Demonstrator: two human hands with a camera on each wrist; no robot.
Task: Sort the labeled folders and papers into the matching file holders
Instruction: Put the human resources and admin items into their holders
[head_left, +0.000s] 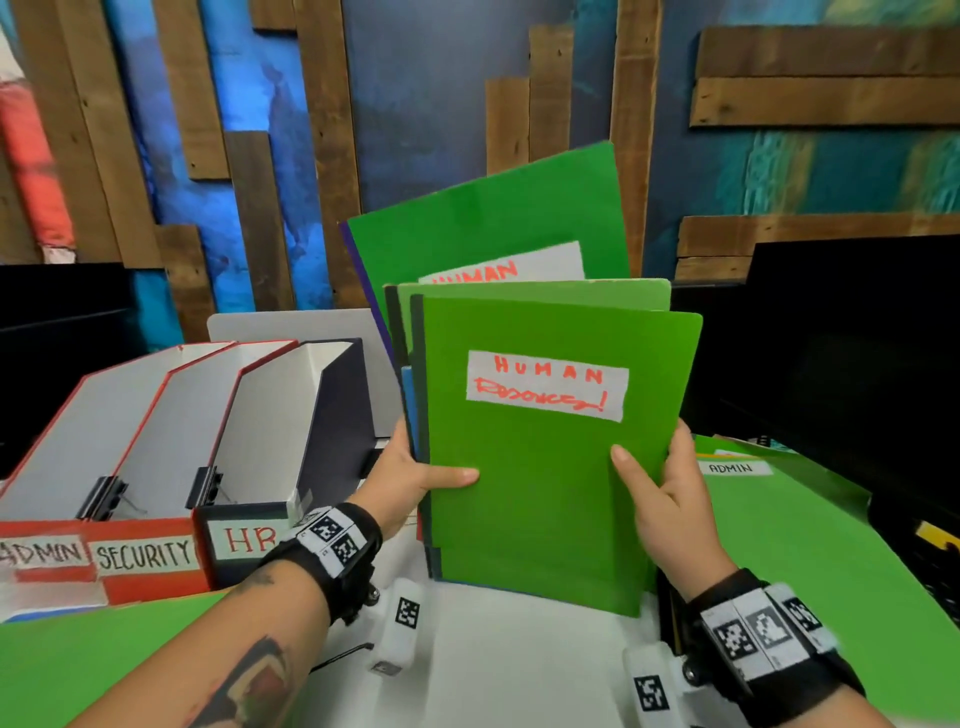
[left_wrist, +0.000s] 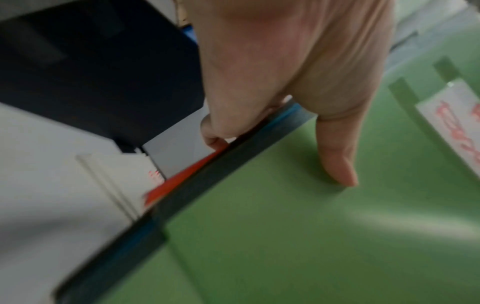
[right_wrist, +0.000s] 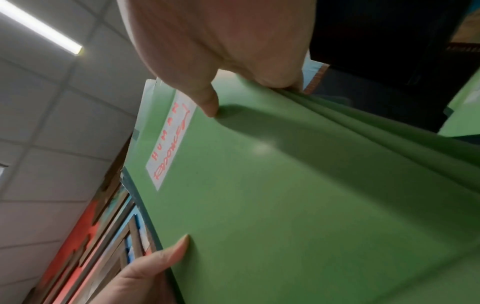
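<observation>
I hold a stack of green folders (head_left: 540, 493) upright on the table, the front one labelled "HUMAN RESOURCES". My left hand (head_left: 415, 475) grips its left edge, thumb on the front cover (left_wrist: 298, 226), fingers behind. My right hand (head_left: 660, 483) grips the right edge (right_wrist: 298, 174) the same way. A taller green folder (head_left: 483, 218) with a "HUMAN" label stands behind. Three file holders stand at the left: red ADMIN (head_left: 44, 553), red SECURITY (head_left: 145, 553) and dark blue HR (head_left: 249, 540). The HR holder sits right beside my left wrist.
A green folder labelled ADMIN (head_left: 779, 519) lies flat at the right. Another green sheet (head_left: 93, 660) lies at the lower left. Black monitors (head_left: 852, 353) stand behind on the right and left. White table (head_left: 498, 665) shows between my forearms.
</observation>
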